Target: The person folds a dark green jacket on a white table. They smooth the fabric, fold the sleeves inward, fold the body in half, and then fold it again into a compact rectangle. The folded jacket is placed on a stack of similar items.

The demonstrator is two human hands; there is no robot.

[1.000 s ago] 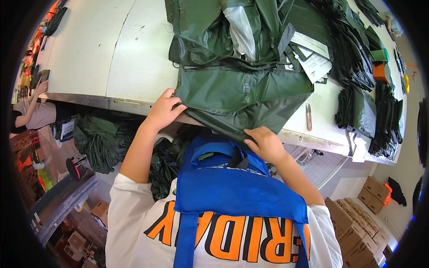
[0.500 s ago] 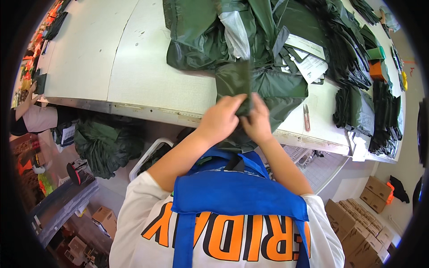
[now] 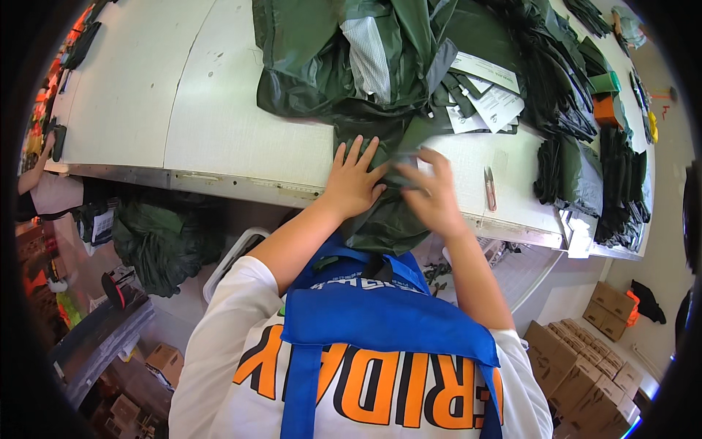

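My left hand is pressed flat, palm down, with the fingers spread and straight; it rests on the green garment and grips nothing. My right hand is at the right side of the same cloth, fingers bent and thumb set apart. Its fingertips are blurred, so I cannot tell whether they pinch the fabric or only touch it.

The garment lies on the counter. Its wide, bunched part is beyond my hands, with a white mesh panel exposed near the middle. A narrower section runs toward me beneath my left hand and hangs over the front edge, reaching my blue apron.

Right of the garment, white printed cards lie overlapped. Nearer the front edge, a pair of snips lies on the counter, well apart from the cloth and near my right hand. Farther right are a folded dark green bundle and, just beside it, a darker stack. Behind these, an orange block sits next to a green roll.

Below the counter, to my left, is a green fabric heap. Cardboard boxes are stacked at lower right.
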